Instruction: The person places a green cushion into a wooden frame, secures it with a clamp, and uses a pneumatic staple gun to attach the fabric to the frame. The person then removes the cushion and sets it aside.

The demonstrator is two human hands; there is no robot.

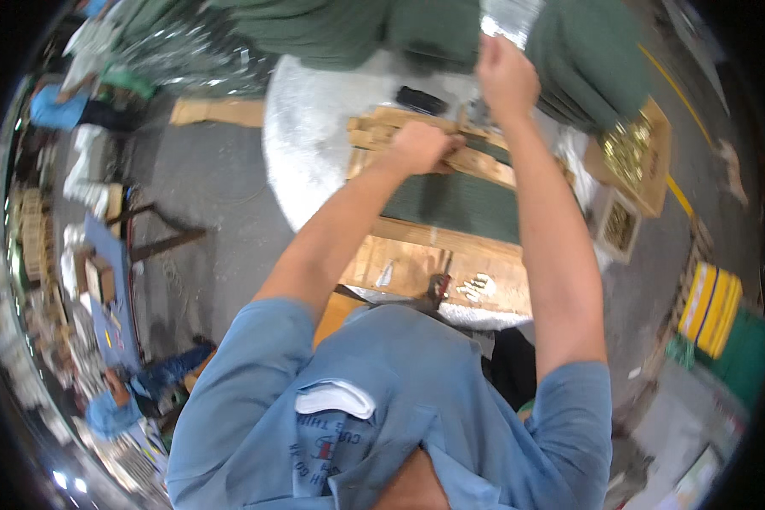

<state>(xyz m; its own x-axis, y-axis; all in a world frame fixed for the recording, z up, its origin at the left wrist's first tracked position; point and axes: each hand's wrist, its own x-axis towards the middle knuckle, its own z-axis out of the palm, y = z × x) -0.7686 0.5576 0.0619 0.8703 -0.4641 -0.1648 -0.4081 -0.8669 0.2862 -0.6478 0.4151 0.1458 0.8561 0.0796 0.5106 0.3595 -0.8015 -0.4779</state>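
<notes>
My left hand [425, 147] is closed at the end of a wooden strip [484, 166], which lies across a dark green fabric-like piece [455, 204]. Its fingertips are partly hidden, so what it grips is unclear. Farther off, my right hand [507, 78] is raised, blurred and curled into a fist beside stacked green material. Anything inside that fist is too small or hidden to make out. A small black object [421, 100] sits beyond my left hand. Nearer me, a wooden board [382, 257] bears a red-handled tool [439, 287] and several small silvery metal pieces [478, 287].
The work rests on a round, silver-covered table [293, 144]. Folded green material [331, 30] lines its far side. On the right stand a cardboard box [659, 174] of gold-coloured parts and a smaller box [603, 229] of brassy pieces. Two people in blue work on the left.
</notes>
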